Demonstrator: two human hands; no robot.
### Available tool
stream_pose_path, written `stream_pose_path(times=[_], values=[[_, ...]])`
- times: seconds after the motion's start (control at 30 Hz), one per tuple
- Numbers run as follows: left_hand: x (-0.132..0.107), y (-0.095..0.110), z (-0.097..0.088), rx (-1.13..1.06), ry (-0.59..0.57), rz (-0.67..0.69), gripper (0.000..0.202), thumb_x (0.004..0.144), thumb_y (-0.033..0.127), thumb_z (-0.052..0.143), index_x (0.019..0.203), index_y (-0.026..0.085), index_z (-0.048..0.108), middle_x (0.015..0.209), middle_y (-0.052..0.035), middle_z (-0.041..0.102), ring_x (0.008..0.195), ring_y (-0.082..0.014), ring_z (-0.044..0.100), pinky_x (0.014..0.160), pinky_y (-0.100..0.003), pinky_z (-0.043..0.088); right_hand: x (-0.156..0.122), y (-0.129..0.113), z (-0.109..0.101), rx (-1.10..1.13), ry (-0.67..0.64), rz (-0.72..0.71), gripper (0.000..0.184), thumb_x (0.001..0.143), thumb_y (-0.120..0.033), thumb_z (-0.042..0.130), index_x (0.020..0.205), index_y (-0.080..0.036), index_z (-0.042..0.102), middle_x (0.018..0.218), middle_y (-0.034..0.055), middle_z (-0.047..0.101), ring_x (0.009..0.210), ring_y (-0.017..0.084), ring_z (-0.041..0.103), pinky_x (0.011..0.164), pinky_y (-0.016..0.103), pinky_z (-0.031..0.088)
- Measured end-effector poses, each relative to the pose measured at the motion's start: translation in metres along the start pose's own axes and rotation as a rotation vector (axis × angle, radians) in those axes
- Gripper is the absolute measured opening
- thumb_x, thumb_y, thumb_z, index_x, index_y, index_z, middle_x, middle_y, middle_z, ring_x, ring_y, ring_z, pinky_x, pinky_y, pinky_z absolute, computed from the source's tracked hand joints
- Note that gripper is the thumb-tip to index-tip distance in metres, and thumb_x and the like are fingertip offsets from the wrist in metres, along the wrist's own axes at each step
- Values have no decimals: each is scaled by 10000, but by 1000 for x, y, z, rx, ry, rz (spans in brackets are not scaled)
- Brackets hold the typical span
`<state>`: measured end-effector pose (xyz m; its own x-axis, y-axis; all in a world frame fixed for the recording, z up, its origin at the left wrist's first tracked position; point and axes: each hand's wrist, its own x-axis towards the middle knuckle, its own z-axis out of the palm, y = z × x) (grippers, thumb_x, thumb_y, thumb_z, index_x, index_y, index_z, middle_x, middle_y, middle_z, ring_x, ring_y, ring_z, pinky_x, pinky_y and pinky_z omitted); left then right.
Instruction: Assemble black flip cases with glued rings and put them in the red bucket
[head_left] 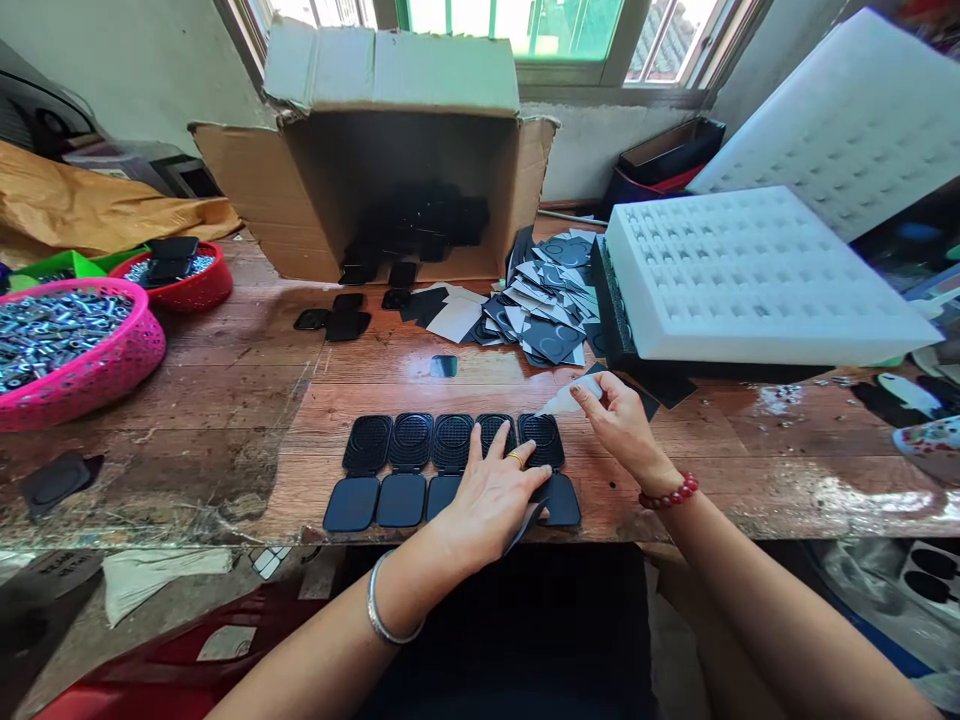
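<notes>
Several hinged black plastic cases (412, 441) lie unfolded in a row near the table's front edge, their ridged halves behind and smooth halves in front. My left hand (491, 485) rests over the right part of the row with fingers spread, fingertips on the ridged halves. A dark flat piece (527, 526) shows partly under its palm; I cannot tell whether it is held. Between thumb and fingers, my right hand (621, 418) grips a small white squeeze bottle (574, 397). Its thin nozzle points down-left at the rightmost case (540, 440), close to the upper edge.
Behind the row lies a pile of dark and white cut sheets (551, 305), beside an open cardboard box (307, 200) with black pieces inside. White foam trays (757, 270) stand at right. Pink (142, 350) and red baskets (214, 285) of metal parts sit at left.
</notes>
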<state>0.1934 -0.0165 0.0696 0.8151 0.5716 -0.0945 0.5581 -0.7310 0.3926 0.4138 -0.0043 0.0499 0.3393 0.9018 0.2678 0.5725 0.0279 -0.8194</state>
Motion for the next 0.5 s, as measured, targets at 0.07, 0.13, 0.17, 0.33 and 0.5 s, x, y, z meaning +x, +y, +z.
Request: stream_pose_path(times=[0.07,0.13,0.17,0.33,0.5], values=[[0,1,-1,6,-8,0,446,911,393,632,1337,262,602,1500,-124,490,1469,-438,233,1147,-728,103,0,-1,0,2,-6,-11,297,839,-495,580,756,-210,567,644,-24,502,591,140,422,585,286,355],[-1,1,-2,12,-17,3,457,910,395,632,1345,259,594,1507,-126,481,1468,-446,229,1145,-731,102,0,-4,0,5,-13,-23,280,841,-480,580,761,-212,566,659,-20,514,599,144,431,600,290,369],[-1,1,-3,14,-20,5,460,910,391,631,1349,259,590,1509,-127,478,1466,-448,231,1142,-734,106,0,-5,0,4,-16,-28,274,843,-475,580,760,-215,563,665,-18,517,603,146,435,605,291,373],[0,-1,-1,22,-18,13,440,923,380,612,1347,268,590,1506,-132,479,1466,-445,237,1125,-753,122,1,-9,1,-15,-38,-55,272,849,-467,576,741,-218,546,686,-11,530,615,147,438,611,292,366],[2,-3,6,33,14,21,468,896,441,643,1333,276,604,1496,-127,493,1459,-461,238,1119,-760,117,2,-11,0,-70,-39,-73,254,849,-453,566,771,-211,573,668,-9,527,602,146,428,585,289,341]])
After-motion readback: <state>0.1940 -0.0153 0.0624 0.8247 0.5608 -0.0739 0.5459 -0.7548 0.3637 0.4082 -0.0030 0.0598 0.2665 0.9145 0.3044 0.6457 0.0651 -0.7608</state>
